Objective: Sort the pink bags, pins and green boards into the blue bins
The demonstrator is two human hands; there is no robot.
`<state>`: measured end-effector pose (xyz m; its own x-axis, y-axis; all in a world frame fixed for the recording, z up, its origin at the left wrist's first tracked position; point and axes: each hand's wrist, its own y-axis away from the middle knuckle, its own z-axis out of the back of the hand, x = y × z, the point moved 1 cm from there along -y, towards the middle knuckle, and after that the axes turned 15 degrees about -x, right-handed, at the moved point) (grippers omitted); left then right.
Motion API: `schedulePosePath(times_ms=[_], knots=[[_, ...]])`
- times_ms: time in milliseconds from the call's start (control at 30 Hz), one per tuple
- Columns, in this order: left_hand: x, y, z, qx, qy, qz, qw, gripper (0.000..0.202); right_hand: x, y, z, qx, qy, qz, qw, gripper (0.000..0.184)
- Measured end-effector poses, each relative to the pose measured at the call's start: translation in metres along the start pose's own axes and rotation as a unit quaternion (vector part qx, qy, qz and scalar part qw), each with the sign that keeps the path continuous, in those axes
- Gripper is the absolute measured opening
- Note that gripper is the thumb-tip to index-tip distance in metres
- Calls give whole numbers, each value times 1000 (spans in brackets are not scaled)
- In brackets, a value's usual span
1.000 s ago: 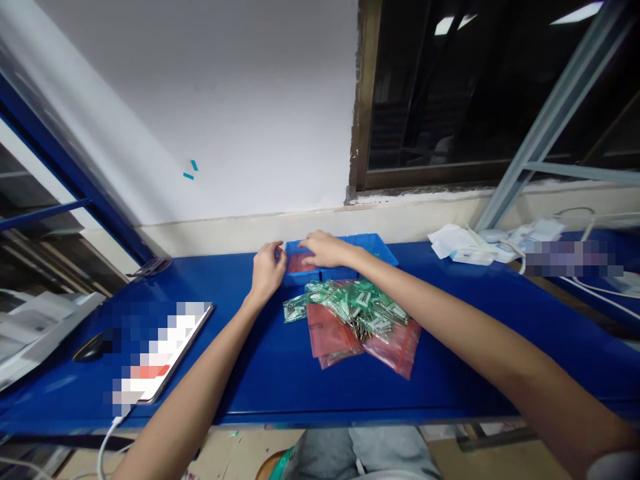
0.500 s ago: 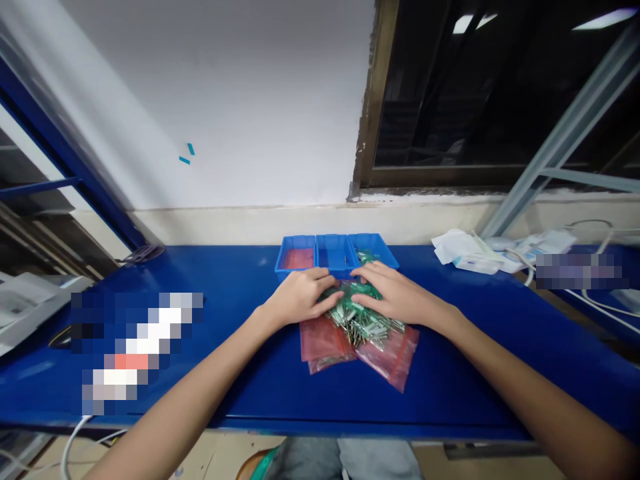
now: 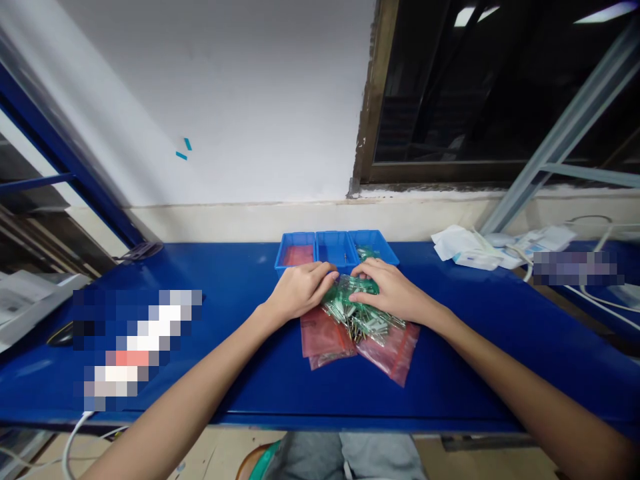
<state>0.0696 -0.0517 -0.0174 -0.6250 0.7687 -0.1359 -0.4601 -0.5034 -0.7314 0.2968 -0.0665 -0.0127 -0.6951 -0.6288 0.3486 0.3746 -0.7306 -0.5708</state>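
My left hand (image 3: pixel 303 291) grips the left edge of a green-tinted clear plastic bag (image 3: pixel 356 285), its fingers closed. Curled around the bag's upper right edge, my right hand (image 3: pixel 391 289) has its thumb lying over the plastic. Inside or spilling from the bag are several thin metal pins with pale parts (image 3: pixel 370 323); I cannot tell which. Beneath it lie a red zip bag (image 3: pixel 325 337) on the left and another red zip bag (image 3: pixel 393 357) on the right, slanting toward me. My fingertips are partly hidden behind the plastic.
Three joined blue bins (image 3: pixel 332 248) stand behind my hands; the left holds red bags, the right green ones. White crumpled packaging (image 3: pixel 463 248) sits at the back right of the blue table (image 3: pixel 240 393). A dark mouse-like object (image 3: pixel 65 333) and blurred items lie left.
My left thumb has drawn in toward its fingers at the bag's edge. The right hand has shifted slightly; the bags stay in place. The camera view has tilted slightly.
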Motion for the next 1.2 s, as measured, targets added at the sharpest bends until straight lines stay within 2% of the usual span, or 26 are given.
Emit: schedulePosePath(times_ms=[167,333,433,567,667,800,900,1133,1200], knots=[[2,1,-1,8,15,3,1000,35,7,-2,-1,-30,-43,-35,998,32],[1,0,-1,-14,65,35,997,32,3,-1,-4,-54,-76,-117,989,37],[-3,-1,-2,-34,104,56,992,28,-3,-1,-8,-62,-143,-166,974,38],[-6,-1,-3,-52,111,56,991,26,-5,-3,-10,-100,-253,-218,938,37],[-5,-1,-2,-66,107,33,992,29,-2,-3,-10,-121,-289,-226,922,36],[-3,-2,-1,-30,53,-15,998,36,0,-2,-12,-128,-308,-228,915,38],[-4,-3,-3,-13,20,-44,999,34,0,-1,-14,-134,-319,-226,911,38],[-9,1,-7,-29,-10,-69,997,27,8,0,-13,-131,-316,-218,914,47],[-8,2,-5,-30,-16,-74,997,26,11,0,-11,-132,-310,-208,918,44]])
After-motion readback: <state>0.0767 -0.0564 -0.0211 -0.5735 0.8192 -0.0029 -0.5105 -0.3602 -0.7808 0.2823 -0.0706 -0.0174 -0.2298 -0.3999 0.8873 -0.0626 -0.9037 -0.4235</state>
